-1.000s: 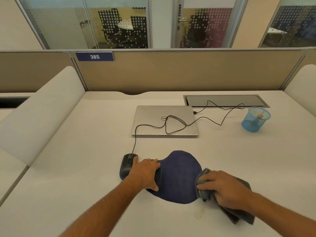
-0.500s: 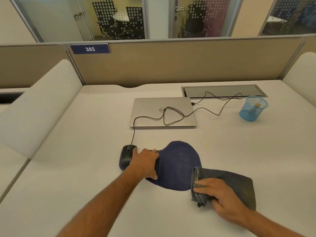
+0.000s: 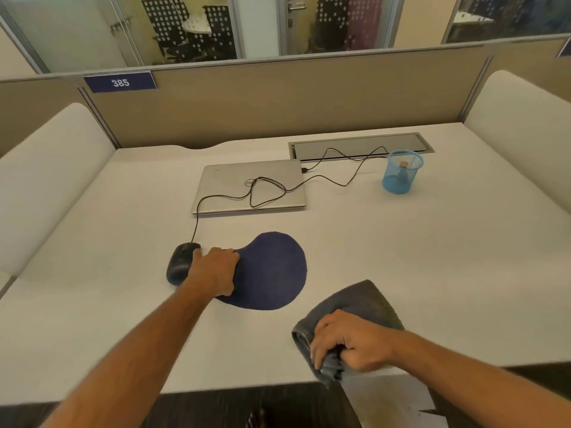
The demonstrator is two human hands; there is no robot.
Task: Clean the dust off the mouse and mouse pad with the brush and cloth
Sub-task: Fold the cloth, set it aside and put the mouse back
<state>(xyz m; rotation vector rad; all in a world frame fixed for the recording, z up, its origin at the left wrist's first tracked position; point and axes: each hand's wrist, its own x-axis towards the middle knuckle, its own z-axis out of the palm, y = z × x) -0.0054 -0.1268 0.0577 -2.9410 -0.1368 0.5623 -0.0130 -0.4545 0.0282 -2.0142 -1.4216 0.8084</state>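
The left hand (image 3: 213, 270) lay palm down on the left edge of the dark blue pad (image 3: 273, 273), its fingers loosely curved over that edge and pressing it to the table (image 3: 401, 257); their tips were hidden under the hand, so whether they hooked the rim could not be told. The black mouse (image 3: 180, 264) sat on the table just left of that hand, touching or nearly touching its knuckle side, with its right flank covered by the hand. Its cord (image 3: 262, 193) ran back and looped over the closed silver laptop (image 3: 228, 183), then on to a plug at the laptop's right rear corner. The right hand (image 3: 352, 344) was well apart from the pad, near the table's front edge, its fingers (image 3: 318, 353) curled tight around a bunched fold of the grey cloth (image 3: 364, 301). The rest of the cloth spread flat on the table behind the hand, and a crumpled end hung past the front edge. A blue mesh cup (image 3: 401, 173) stood at the right rear, near a cable tray (image 3: 361, 145); a small pale thing showed inside the cup, too blurred to name. No brush could be made out. Both forearms were smeared by motion blur.
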